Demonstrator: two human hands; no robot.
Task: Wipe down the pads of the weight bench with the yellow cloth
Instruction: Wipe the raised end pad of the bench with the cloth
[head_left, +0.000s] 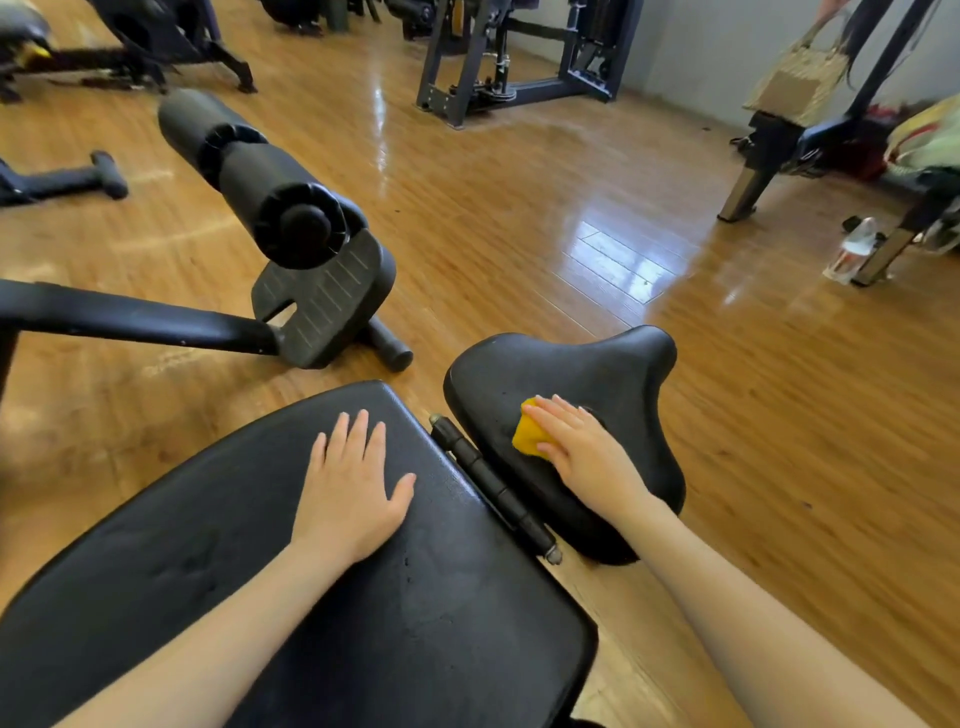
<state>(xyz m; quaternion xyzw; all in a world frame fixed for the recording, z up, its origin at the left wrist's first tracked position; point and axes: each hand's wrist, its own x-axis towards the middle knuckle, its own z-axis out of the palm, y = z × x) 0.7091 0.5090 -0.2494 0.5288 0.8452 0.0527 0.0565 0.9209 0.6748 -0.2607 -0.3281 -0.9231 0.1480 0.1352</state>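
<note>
Nearest, a wide black back pad (291, 597) fills the lower left. The left hand (353, 488) lies flat on it, fingers straight and spread, holding nothing. Just right, past a metal hinge (493, 486), sits the smaller seat pad (587, 369). There the right hand (576, 449) presses the yellow cloth (530, 434) down under flat fingers. The cloth looks soft, light and bunched, best held under the palm. Farther left, black foam rollers (249, 176) stand over the wooden floor (519, 208).
</note>
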